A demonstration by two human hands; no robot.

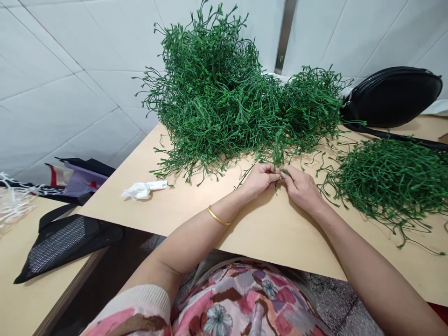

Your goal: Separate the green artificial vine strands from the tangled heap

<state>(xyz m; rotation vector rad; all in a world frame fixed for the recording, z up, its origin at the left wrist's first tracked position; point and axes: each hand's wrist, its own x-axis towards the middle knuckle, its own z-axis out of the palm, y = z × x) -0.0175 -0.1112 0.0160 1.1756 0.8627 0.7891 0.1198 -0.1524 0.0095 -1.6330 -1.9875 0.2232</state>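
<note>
My left hand (261, 179) and my right hand (300, 186) meet near the middle of the table, fingertips almost touching. Both pinch a small green artificial plant sprig (278, 148), whose thin stems stick up above the fingers, with a short end below. Just behind the hands rises a large heap of the same green plastic sprigs (217, 102). To the right of my right hand lies a second, lower pile of green sprigs (395, 172). Loose single stems are scattered between the two piles. The exact grip point is partly covered by my fingers.
A crumpled white tissue (140, 190) lies on the wooden table (196, 214) at left. A black bag (397, 95) with a strap stands at back right against the tiled wall. On a lower table at left are a black mesh bag (61, 242) and white strands (14, 203).
</note>
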